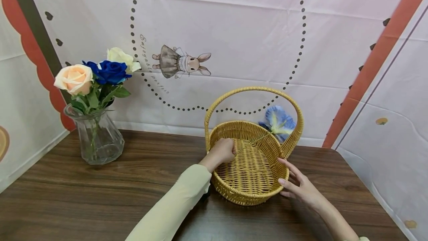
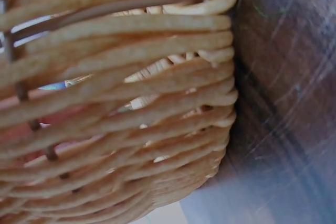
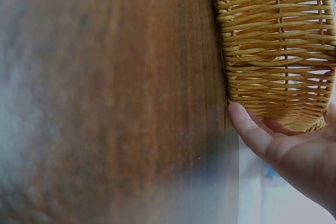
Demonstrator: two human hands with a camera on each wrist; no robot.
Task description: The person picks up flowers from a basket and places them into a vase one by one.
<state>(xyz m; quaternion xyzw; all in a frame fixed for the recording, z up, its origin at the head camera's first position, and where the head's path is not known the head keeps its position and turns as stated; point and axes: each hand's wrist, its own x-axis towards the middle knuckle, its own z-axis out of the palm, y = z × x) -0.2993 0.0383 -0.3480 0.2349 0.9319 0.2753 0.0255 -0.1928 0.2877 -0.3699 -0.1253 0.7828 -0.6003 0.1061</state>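
Note:
A round yellow wicker basket [image 1: 249, 196] with a tall arched handle stands on the table. My left hand [image 1: 224, 150] reaches over its left rim with curled fingers. From this hand the thin green stem of a blue flower [image 1: 280, 122] runs across the basket; the bloom lies over the far right rim. The stem's end is hidden in the fist. My right hand [image 1: 299, 187] rests against the basket's right side, fingers fairly straight and thumb near the rim. In the right wrist view, a fingertip [image 3: 240, 114] touches the low wicker wall. The left wrist view shows only basket weave [image 2: 121, 87] and tabletop.
A clear glass vase [image 1: 100, 140] with a peach rose [image 1: 75, 79], a blue rose [image 1: 112, 71] and a white rose [image 1: 122, 58] stands at the left on the dark wooden table [image 1: 67, 203]. A printed cloth [image 1: 234, 29] hangs close behind the basket.

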